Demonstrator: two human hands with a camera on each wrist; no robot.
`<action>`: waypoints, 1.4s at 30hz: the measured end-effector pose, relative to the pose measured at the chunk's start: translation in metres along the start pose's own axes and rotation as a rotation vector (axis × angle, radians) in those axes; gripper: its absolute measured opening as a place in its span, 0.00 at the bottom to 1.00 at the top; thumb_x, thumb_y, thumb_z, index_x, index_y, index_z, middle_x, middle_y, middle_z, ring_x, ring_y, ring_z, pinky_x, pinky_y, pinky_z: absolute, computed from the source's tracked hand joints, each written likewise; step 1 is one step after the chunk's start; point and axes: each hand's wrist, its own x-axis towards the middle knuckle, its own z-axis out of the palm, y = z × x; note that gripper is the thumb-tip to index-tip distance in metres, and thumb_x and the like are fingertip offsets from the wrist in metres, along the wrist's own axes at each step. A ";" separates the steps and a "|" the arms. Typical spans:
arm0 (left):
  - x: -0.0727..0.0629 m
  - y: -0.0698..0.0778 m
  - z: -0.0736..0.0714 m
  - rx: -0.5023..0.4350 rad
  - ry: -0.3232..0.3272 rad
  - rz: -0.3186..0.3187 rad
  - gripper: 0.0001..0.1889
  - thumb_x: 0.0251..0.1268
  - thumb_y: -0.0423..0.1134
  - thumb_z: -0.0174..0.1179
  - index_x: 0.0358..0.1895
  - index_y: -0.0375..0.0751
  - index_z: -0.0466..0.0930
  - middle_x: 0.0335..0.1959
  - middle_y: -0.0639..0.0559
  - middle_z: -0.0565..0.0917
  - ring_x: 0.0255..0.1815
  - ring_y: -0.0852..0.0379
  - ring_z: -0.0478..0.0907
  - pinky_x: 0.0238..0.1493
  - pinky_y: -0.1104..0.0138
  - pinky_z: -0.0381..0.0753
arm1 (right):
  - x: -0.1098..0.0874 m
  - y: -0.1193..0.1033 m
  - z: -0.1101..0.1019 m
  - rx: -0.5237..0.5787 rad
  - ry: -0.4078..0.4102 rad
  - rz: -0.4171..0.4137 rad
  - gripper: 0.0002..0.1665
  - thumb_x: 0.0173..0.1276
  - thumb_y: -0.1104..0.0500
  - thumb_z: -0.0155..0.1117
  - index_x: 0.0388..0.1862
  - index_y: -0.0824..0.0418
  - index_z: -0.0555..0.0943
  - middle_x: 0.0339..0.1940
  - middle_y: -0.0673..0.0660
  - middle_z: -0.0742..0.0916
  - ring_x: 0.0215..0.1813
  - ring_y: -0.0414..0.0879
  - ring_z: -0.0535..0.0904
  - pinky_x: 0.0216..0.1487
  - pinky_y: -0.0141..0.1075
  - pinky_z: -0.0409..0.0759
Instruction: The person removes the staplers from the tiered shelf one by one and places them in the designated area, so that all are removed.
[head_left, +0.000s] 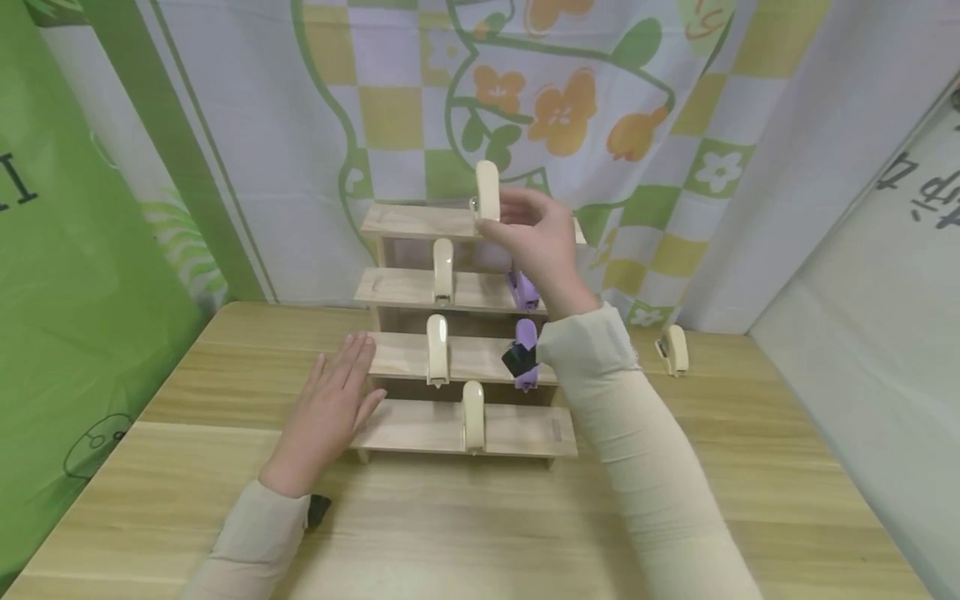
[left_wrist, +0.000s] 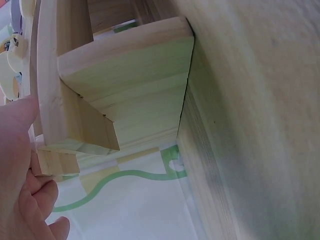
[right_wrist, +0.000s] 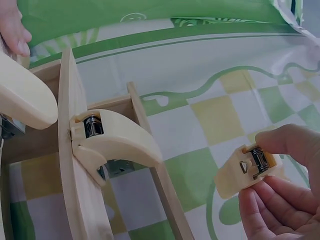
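Observation:
My right hand [head_left: 542, 237] holds a cream stapler [head_left: 488, 187] between thumb and fingers at the top board of a stepped wooden rack [head_left: 405, 221]. In the right wrist view, the spring end of this stapler [right_wrist: 245, 170] shows near the thumb. My left hand [head_left: 330, 412] lies against the rack's left end with its fingers extended; the left wrist view shows it beside the board ends [left_wrist: 50, 100]. Cream staplers stand on the second board [head_left: 443, 271], the third board [head_left: 437, 350] and the lowest board [head_left: 473, 417]. Purple staplers [head_left: 525, 287] stand on the two middle boards, partly hidden by my right arm.
Another cream stapler [head_left: 674, 350] stands on the wooden table [head_left: 480, 533], right of the rack. A patterned curtain [head_left: 390, 108] hangs close behind the rack. Green cloth [head_left: 75, 292] borders the left side and a white sheet [head_left: 870, 275] the right.

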 end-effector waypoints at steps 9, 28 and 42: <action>0.001 -0.002 0.001 -0.001 0.002 -0.001 0.39 0.78 0.50 0.53 0.80 0.31 0.49 0.81 0.37 0.52 0.82 0.39 0.49 0.79 0.39 0.47 | -0.022 0.012 -0.028 0.076 0.071 -0.066 0.25 0.59 0.65 0.76 0.57 0.62 0.84 0.49 0.57 0.88 0.52 0.48 0.83 0.60 0.37 0.83; 0.000 -0.004 0.002 0.009 0.016 0.025 0.38 0.78 0.49 0.53 0.80 0.31 0.50 0.81 0.37 0.53 0.81 0.39 0.50 0.79 0.39 0.49 | -0.071 0.047 -0.100 0.119 0.272 -0.016 0.27 0.57 0.73 0.74 0.57 0.62 0.84 0.54 0.57 0.87 0.57 0.49 0.81 0.61 0.32 0.82; 0.000 -0.005 0.003 0.014 0.010 0.018 0.39 0.78 0.50 0.53 0.80 0.31 0.49 0.81 0.37 0.53 0.82 0.40 0.49 0.79 0.39 0.49 | -0.083 0.109 -0.143 0.121 0.380 0.159 0.26 0.59 0.72 0.74 0.57 0.60 0.84 0.51 0.50 0.86 0.60 0.44 0.78 0.64 0.28 0.78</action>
